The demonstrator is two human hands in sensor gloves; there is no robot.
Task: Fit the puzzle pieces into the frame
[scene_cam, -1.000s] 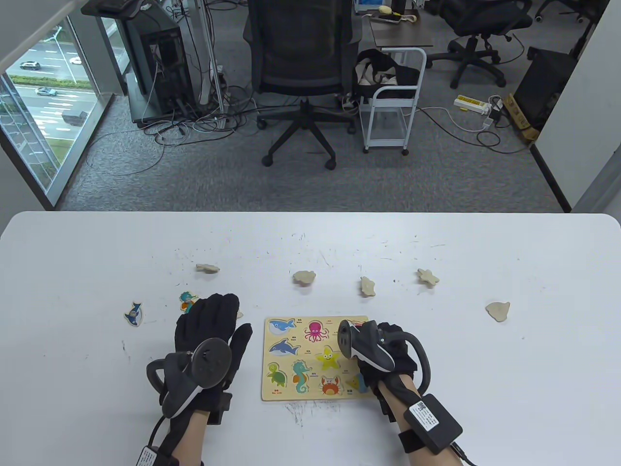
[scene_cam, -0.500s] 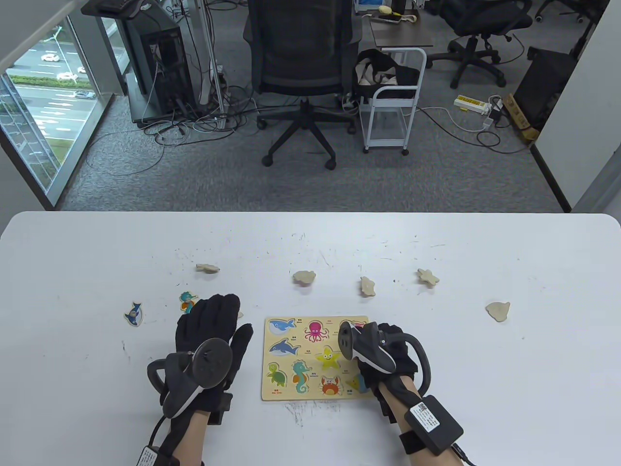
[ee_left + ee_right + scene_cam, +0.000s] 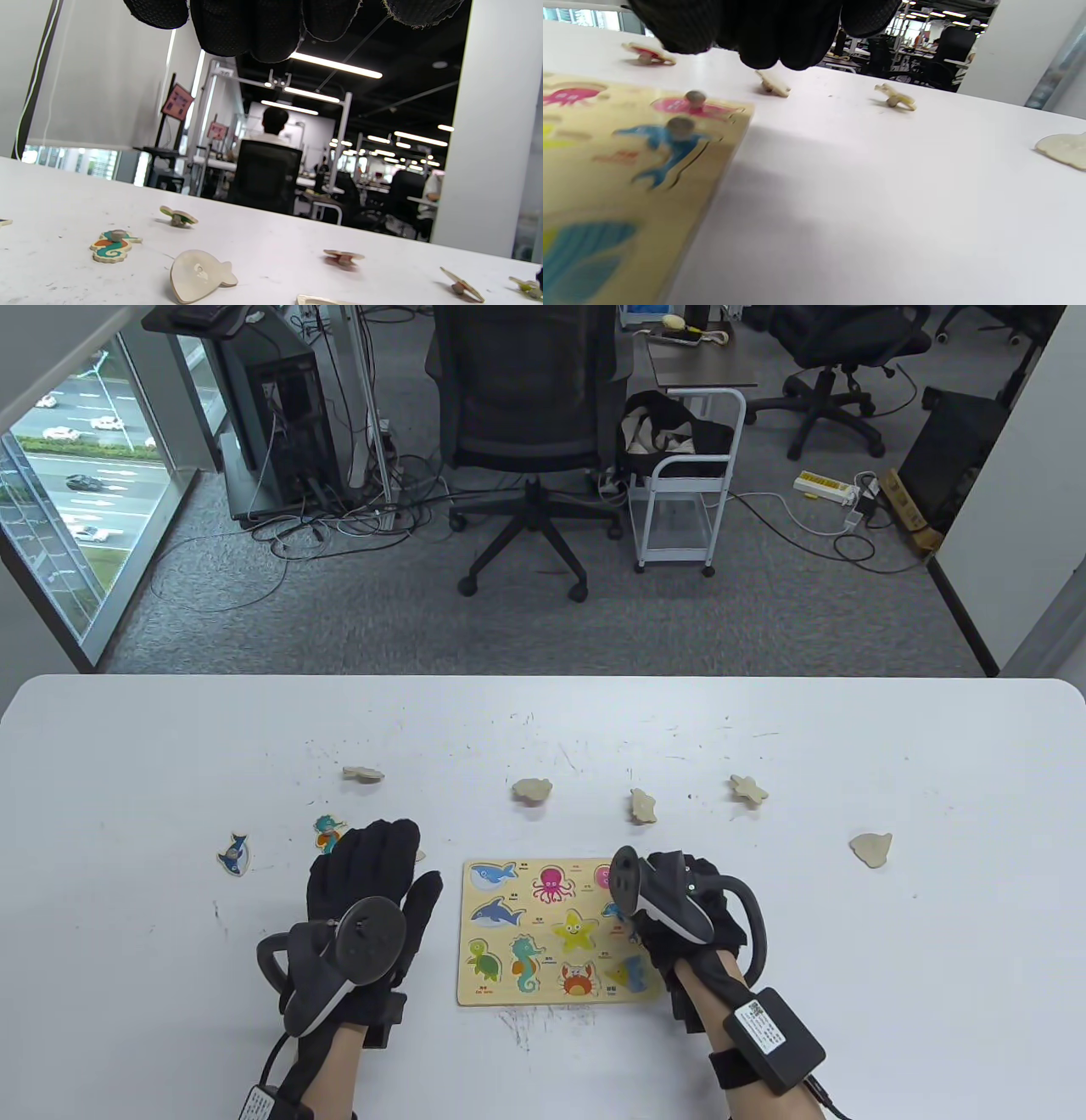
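Note:
The wooden puzzle frame [image 3: 509, 984] lies on the table between my hands, with printed sea animals in its slots. My left hand [image 3: 382, 869] rests flat and open on the table left of the frame, holding nothing. My right hand [image 3: 691, 895] hovers at the frame's right edge, empty. In the right wrist view, a pink piece [image 3: 691, 105] and a blue piece [image 3: 670, 133] with knobs sit in the frame [image 3: 606, 186], below my fingertips [image 3: 763, 46]. A dolphin piece [image 3: 233, 853] and a seahorse piece [image 3: 327, 831] lie face up at the left.
Several face-down pieces lie in a row beyond the frame: one [image 3: 363, 774], another [image 3: 532, 790], a third [image 3: 643, 806], a star [image 3: 747, 789], and one far right [image 3: 870, 848]. A face-down fish piece [image 3: 199, 275] lies by my left fingers.
My right hand has moved right off the frame's right column, uncovering the pink and blue pieces seated there. My left hand has not moved.

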